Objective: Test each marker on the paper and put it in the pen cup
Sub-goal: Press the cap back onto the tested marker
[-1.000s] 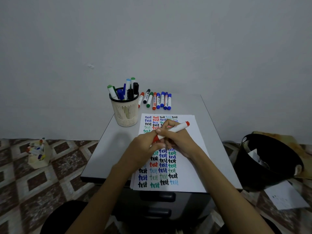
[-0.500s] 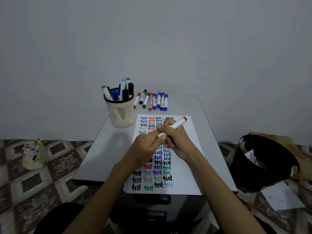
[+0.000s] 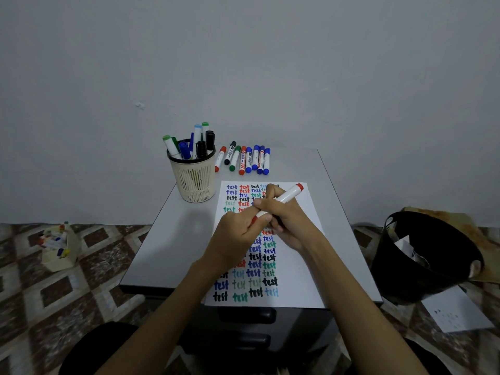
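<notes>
R-hand grip (image 3: pixel 287 223) curls round red marker (image 3: pixel 289 195) over paper (image 3: pixel 303 269), L-hand grip (image 3: pixel 237 237) pinching what's prob. its cap end.

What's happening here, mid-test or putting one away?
A person holds a red marker in both hands over the paper. The right hand grips the barrel and the left hand pinches the red cap end; whether the cap is coming off or going on cannot be told. The paper is largely filled with "test" words. Several markers stand in the pen cup, and a row of markers lies on the table behind the paper.
</notes>
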Available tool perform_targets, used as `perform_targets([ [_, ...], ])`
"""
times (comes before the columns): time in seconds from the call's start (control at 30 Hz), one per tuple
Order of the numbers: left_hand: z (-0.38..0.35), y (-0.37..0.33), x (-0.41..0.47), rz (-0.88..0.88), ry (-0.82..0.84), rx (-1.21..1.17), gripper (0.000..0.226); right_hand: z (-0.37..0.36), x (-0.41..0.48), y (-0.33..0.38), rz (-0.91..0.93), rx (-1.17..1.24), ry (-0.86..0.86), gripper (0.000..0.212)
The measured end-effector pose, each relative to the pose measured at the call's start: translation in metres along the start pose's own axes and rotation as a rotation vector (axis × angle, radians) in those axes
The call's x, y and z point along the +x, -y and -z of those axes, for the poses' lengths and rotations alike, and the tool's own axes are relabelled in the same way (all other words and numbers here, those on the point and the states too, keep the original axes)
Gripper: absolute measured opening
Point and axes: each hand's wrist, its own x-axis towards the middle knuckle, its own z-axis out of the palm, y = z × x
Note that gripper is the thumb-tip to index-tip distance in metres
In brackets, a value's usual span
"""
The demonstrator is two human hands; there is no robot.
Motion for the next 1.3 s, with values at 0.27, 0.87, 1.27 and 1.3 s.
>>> perform_targets([
  [0.27,0.004,0.004,-0.002,0.082,0.091,0.029,0.018,0.0,0.0,0.004,0.026,-0.014,0.002,0.029],
  [0.87,0.031,0.046,-0.013,0.102,0.169,0.29,0.028,0.023,0.012,0.01,0.147,0.103,-0.671,0.02],
  [1.27,0.031,0.05,-0.011,0.093,0.193,0.312,0.04,0.035,0.058,0.018,0.058,-0.498,-0.519,0.032],
  [1.3,0.031,0.05,-0.011,0.097,0.195,0.308,0.043,0.036,0.058,0.015,0.058,-0.485,-0.513,0.032],
])
